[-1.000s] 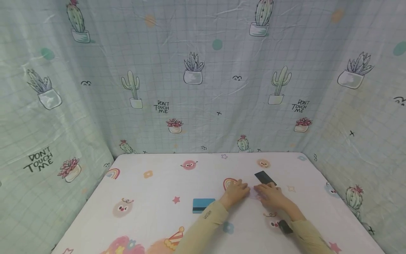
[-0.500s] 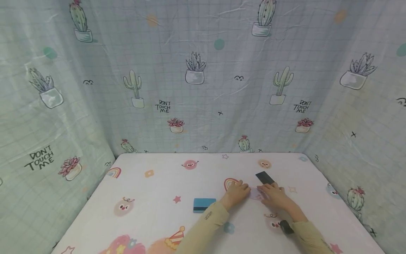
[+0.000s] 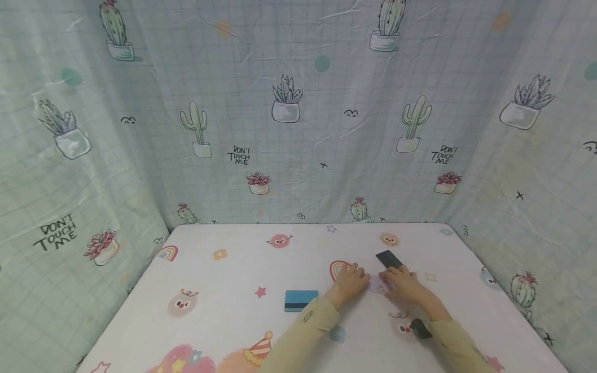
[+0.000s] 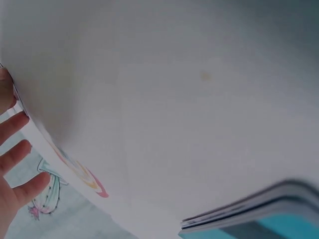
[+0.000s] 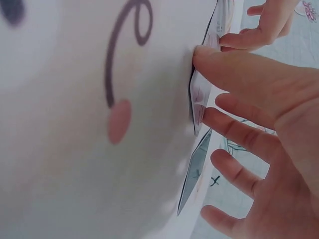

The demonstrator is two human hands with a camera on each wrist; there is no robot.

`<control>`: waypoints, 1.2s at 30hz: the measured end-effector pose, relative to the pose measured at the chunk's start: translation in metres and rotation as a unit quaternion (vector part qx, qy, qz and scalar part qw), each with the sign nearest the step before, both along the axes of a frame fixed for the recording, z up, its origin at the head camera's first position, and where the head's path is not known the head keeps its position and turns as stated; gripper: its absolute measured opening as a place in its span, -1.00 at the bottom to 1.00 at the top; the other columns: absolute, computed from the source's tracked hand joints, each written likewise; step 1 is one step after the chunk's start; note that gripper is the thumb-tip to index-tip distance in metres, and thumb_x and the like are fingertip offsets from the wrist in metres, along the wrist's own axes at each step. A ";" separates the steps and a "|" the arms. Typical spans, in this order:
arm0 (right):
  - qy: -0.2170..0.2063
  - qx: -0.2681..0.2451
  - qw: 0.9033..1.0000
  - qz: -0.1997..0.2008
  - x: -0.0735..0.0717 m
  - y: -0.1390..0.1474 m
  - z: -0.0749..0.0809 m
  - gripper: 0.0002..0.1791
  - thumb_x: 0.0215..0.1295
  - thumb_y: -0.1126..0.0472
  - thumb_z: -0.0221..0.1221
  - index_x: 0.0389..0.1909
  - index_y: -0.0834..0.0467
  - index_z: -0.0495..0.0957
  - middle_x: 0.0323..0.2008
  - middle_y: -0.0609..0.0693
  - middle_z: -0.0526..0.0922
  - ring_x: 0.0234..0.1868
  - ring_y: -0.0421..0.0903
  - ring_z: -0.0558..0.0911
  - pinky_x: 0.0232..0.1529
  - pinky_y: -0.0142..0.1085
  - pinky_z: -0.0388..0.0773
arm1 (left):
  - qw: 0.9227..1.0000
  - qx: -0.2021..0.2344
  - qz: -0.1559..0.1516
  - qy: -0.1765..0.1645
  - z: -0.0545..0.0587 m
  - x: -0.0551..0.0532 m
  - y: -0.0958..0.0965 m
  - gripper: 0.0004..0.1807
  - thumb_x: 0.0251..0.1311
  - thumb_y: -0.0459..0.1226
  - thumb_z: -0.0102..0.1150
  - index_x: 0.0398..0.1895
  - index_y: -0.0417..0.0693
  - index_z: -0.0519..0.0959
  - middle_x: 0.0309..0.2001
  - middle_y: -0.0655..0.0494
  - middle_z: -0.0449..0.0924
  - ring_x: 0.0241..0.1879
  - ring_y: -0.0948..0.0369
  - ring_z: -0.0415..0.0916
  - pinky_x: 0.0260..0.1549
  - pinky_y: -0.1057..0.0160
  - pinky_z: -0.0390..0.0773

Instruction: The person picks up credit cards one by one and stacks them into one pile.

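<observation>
A pale purple card (image 3: 376,284) with a faint pinkish print lies low at the table, between both hands. My left hand (image 3: 349,285) holds its left end with thumb and fingertips. In the left wrist view, the left fingers (image 4: 16,154) are spread at the frame's edge. My right hand (image 3: 407,286) grips the card's right end. The right wrist view shows my right thumb (image 5: 224,62) at its near edge and fingers beyond. A dark card (image 3: 389,258) lies just behind the right hand. The middle of the purple card shows; its ends are partly covered.
Left of the left forearm lies a blue card stack with a dark stripe (image 3: 300,300); its layers show in the left wrist view. A small dark object (image 3: 421,329) sits at the right wrist. The white printed table (image 3: 224,280) is enclosed by a cactus-print curtain (image 3: 317,140).
My right hand has shifted slightly to the right, so more of the purple card shows between the hands. The left hand, dark card and blue stack have stayed about in place.
</observation>
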State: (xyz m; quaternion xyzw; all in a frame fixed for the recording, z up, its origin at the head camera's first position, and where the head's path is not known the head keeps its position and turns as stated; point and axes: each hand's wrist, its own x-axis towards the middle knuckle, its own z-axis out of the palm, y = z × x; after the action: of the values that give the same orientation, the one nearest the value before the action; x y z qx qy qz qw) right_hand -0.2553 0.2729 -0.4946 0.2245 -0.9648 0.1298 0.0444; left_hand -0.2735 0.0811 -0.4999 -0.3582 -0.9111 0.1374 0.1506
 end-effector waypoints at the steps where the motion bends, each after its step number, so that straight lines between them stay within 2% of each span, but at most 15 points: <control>1: 0.003 -0.007 1.000 0.008 -0.001 0.001 -0.001 -0.49 -0.13 0.11 0.30 -0.08 0.19 0.48 -0.17 0.05 0.48 -0.20 0.04 0.34 -0.31 0.04 0.26 | 1.000 -0.002 0.000 0.003 0.001 0.000 0.000 -0.80 0.18 -0.08 -0.05 -0.12 0.26 0.42 -0.14 0.32 0.48 -0.09 0.31 0.36 -0.19 0.35 0.42; 6: 0.030 -0.021 0.999 0.039 -0.001 0.002 -0.001 -0.49 -0.14 0.05 0.31 -0.13 0.18 0.50 -0.24 0.02 0.47 -0.24 0.00 0.31 -0.36 -0.05 0.22 | 1.000 -0.010 -0.004 0.000 0.003 -0.001 0.000 -0.75 0.17 -0.10 -0.02 -0.06 0.25 0.42 -0.12 0.31 0.49 -0.07 0.32 0.37 -0.16 0.36 0.42; 10: 0.009 -0.015 1.000 0.016 0.000 -0.003 0.001 -0.48 -0.19 0.17 0.31 -0.10 0.25 0.50 -0.22 0.04 0.47 -0.23 -0.02 0.30 -0.29 0.00 0.24 | 1.000 -0.017 -0.006 -0.010 0.005 0.000 -0.001 -0.68 0.17 -0.09 -0.02 0.02 0.24 0.39 -0.08 0.30 0.48 -0.04 0.31 0.37 -0.12 0.35 0.42; 16: 0.025 0.020 0.999 -0.006 -0.001 -0.008 0.003 -0.47 -0.27 0.16 0.32 -0.13 0.20 0.54 -0.26 -0.05 0.43 -0.25 -0.11 0.28 -0.29 -0.13 0.22 | 0.999 -0.032 -0.014 -0.007 0.005 -0.001 -0.001 -0.62 0.21 -0.12 -0.06 0.13 0.25 0.34 0.00 0.29 0.45 0.04 0.29 0.34 -0.04 0.33 0.41; 23: 0.044 0.024 0.999 -0.011 0.000 -0.008 0.000 -0.45 -0.33 0.15 0.31 -0.16 0.19 0.54 -0.30 -0.08 0.40 -0.24 -0.11 0.26 -0.27 -0.14 0.21 | 0.998 -0.047 -0.028 0.020 0.001 -0.002 -0.001 -0.60 0.23 -0.14 -0.08 0.16 0.21 0.33 0.05 0.31 0.43 0.04 0.30 0.35 -0.06 0.36 0.42; 31: 0.059 0.034 0.998 -0.011 0.003 -0.010 0.005 -0.43 -0.33 0.13 0.30 -0.12 0.15 0.49 -0.32 -0.04 0.44 -0.22 -0.03 0.33 -0.22 -0.01 0.26 | 0.994 -0.027 -0.050 0.093 0.004 0.002 -0.006 -0.68 0.19 -0.15 -0.08 0.02 0.17 0.44 -0.10 0.30 0.47 -0.10 0.33 0.39 -0.25 0.42 0.44; 36: 0.057 0.038 0.998 -0.015 0.005 -0.010 0.005 -0.40 -0.29 0.10 0.32 -0.08 0.14 0.49 -0.30 -0.03 0.45 -0.23 -0.02 0.36 -0.20 0.05 0.28 | 0.994 -0.031 -0.047 0.092 0.005 0.004 -0.006 -0.67 0.19 -0.15 -0.07 0.03 0.15 0.44 -0.10 0.27 0.48 -0.11 0.31 0.39 -0.21 0.38 0.45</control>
State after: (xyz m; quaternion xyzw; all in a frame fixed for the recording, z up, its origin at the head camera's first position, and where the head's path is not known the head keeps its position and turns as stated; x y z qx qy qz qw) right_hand -0.2502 0.2625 -0.4892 0.2189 -0.9681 0.0794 0.0928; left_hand -0.2697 0.0755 -0.4952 -0.3914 -0.8708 0.1905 0.2286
